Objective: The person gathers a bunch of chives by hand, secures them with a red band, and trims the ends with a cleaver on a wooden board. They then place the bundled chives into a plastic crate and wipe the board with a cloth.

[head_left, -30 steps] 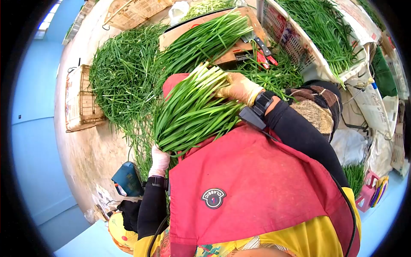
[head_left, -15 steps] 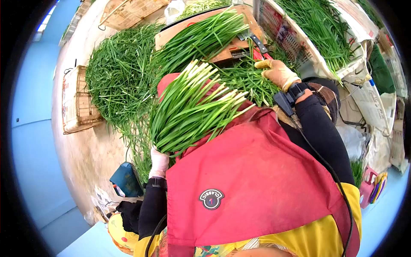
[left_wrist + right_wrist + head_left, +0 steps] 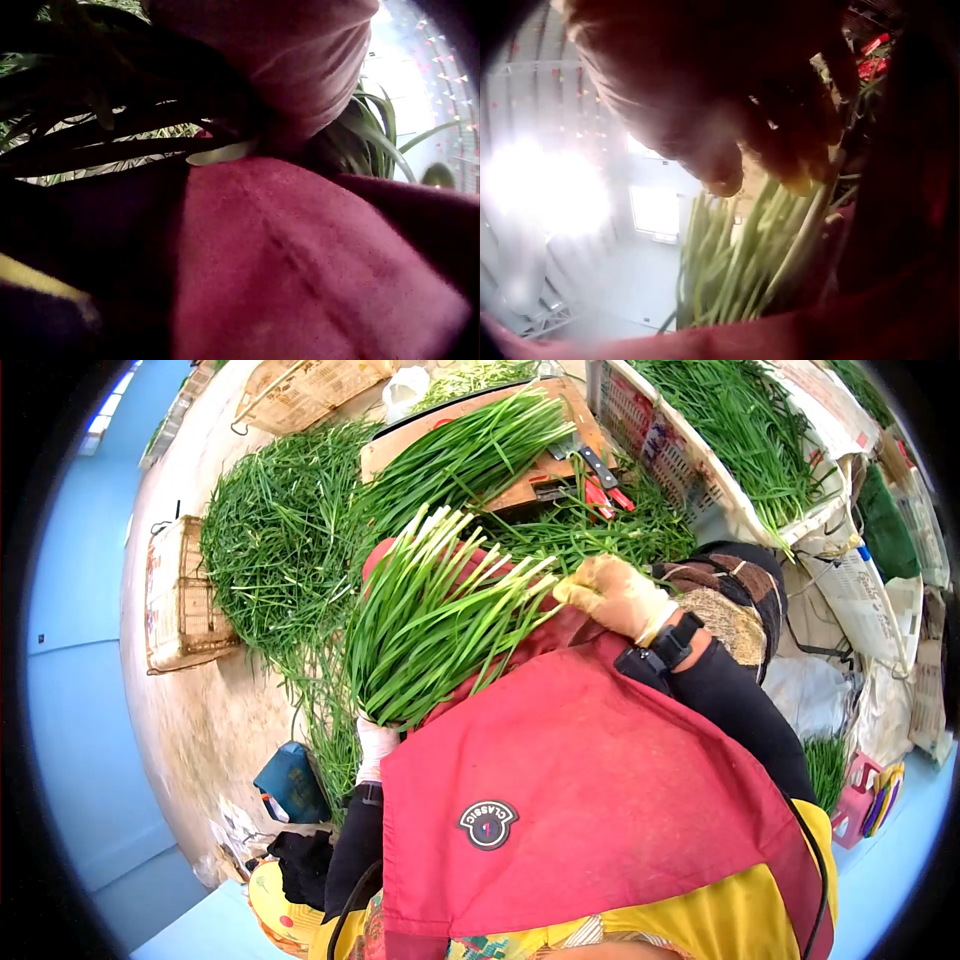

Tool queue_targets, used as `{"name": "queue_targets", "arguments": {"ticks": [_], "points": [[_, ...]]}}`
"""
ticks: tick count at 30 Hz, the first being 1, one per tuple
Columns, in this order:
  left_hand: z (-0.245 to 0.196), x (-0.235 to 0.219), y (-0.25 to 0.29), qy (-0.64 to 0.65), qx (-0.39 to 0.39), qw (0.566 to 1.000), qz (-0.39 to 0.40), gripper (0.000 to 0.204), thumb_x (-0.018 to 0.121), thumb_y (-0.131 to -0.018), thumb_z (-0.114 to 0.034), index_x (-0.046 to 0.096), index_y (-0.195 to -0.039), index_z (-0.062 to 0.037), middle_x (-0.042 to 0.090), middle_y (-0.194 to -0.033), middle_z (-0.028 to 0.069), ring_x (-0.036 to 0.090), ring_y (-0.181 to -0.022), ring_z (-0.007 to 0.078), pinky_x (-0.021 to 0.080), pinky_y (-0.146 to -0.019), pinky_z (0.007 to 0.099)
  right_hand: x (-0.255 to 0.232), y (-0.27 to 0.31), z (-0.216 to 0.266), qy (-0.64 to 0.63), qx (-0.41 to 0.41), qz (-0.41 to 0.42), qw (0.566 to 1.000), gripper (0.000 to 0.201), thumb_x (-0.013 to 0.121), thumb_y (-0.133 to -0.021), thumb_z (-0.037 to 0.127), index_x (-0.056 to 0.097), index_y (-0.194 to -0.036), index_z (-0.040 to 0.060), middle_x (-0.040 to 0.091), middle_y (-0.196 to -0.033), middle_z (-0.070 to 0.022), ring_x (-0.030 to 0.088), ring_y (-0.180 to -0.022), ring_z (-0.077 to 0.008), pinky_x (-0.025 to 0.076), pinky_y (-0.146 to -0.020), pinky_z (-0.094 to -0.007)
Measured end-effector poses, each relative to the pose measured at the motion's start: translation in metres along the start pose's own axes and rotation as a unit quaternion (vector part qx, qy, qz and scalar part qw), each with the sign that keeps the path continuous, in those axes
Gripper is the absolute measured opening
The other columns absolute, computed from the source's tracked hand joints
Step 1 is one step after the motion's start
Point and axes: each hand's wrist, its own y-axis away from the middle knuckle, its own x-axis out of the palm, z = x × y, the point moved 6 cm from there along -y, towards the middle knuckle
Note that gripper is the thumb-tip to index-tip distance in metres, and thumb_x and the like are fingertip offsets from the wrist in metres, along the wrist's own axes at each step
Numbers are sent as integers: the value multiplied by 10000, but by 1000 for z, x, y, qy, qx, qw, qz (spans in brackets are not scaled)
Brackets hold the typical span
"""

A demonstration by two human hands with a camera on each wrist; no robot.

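red cloth of the apron (image 3: 590,760) bears a bunch of long green stems (image 3: 430,630), which lies across the lap with its pale ends fanned up and to the right, presumably so they are easy to reach. the gloved right hand (image 3: 615,598) has its fingers bent close to the outermost pale ends, but whether it pinches one i cannot tell. the left hand (image 3: 376,746) is at the leafy end, its fingers hidden, so i cannot tell if they grip; it seems placed there to steady the bunch. beyond, another bunch (image 3: 470,450) rests on a low wooden table (image 3: 520,490), pale ends likewise to the right, perhaps to keep them lined up. a knife (image 3: 600,465) sits just beside those ends, probably for handy reach.
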Motion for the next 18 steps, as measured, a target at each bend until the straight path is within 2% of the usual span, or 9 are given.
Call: {"name": "queue_targets", "arguments": {"ticks": [1,5,8,10,12,13,16,17,18], "points": [[4,-2,-1,-12,11,1000,0,311,568,-869,59,584,-1170,-17,662,-1125,106,644,-1000,189,529,-861,324,3,0,-1,70,33,38,996,466,548,-907,466,712,-898,30,657,-801,-213,629,-802,-388,510,-741,-439],[4,-5,-2,-41,27,999,2,312,576,-870,51,585,-1174,-18,661,-1130,106,644,-1001,188,528,-863,322,45,-21,-17,64,27,133,989,751,369,-911,672,710,-909,3,667,-950,-238,611,-959,-404,464,-879,-460],[-1,-1,-1,-44,21,999,8,311,580,-869,48,586,-1173,-18,661,-1130,106,644,-1001,188,528,-862,322,56,-27,-8,94,97,99,986,796,511,-784,755,674,-1087,37,646,-1076,-260,602,-1052,-397,463,-927,-435],[-1,1,-1,-43,18,999,12,311,582,-869,46,587,-1173,-18,662,-1130,106,644,-1001,188,528,-862,322,65,-34,-22,-30,148,64,987,426,672,-823,408,693,-1065,58,688,-995,-189,651,-928,-317,498,-833,-371],[-1,2,-1,-42,17,999,13,311,584,-869,44,587,-1173,-18,662,-1130,106,644,-1001,188,528,-862,322,67,-39,-35,-137,207,33,968,326,680,-802,318,718,-990,54,701,-937,-170,664,-866,-266,504,-795,-345],[-1,1,0,-42,17,999,13,311,585,-868,43,588,-1173,-18,662,-1130,106,644,-1001,188,528,-862,322,65,-45,-36,-107,143,-30,984,261,656,-794,259,729,-912,38,706,-882,-154,663,-809,-246,505,-770,-341],[1,2,-1,-43,16,999,14,310,588,-868,40,589,-1172,-19,662,-1130,106,644,-1001,188,528,-862,322,55,-43,-52,-105,215,-61,969,231,632,-796,228,732,-877,37,709,-845,-140,661,-783,-234,504,-756,-330],[2,3,-1,-43,15,999,15,310,589,-867,39,589,-1172,-19,663,-1130,106,644,-1001,188,528,-862,322,52,-44,-62,-110,220,-47,968,259,603,-807,279,738,-874,69,696,-912,-185,661,-860,-328,510,-813,-381],[2,3,-2,-43,15,999,15,310,590,-867,38,590,-1172,-19,663,-1130,106,644,-1001,188,528,-862,321,43,-43,-72,-100,221,-83,967,236,602,-811,260,745,-855,77,701,-902,-173,663,-857,-321,514,-812,-370]]}}
